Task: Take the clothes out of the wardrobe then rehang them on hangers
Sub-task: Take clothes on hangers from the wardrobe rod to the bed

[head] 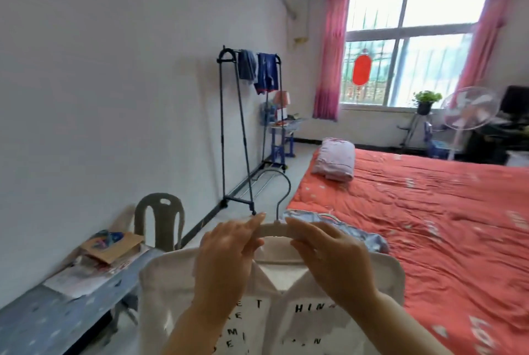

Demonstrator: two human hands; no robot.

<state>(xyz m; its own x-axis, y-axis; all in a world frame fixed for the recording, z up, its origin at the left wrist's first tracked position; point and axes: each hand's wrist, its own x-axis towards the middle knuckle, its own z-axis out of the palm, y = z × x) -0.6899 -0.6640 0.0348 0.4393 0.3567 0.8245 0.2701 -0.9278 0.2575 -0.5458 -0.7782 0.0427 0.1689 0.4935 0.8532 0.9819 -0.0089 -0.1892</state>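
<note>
The white shirt (286, 326) with black lettering hangs on a pale hanger (275, 230), held up in front of the person, between the cluttered surface (57, 314) on the left and the red bed (429, 226) on the right. The shirt looks light and limp and would likely slip off the smooth shoulders if tilted, so the stiff hanger near its hook is the sensible place to hold. The left hand (229, 243) and right hand (329, 254) each pinch the hanger's top on either side of the hook, fingers over and thumb beneath. A bluish garment (372, 238) lies on the bed just behind. The black clothes rack (246, 125) stands by the wall, well apart.
</note>
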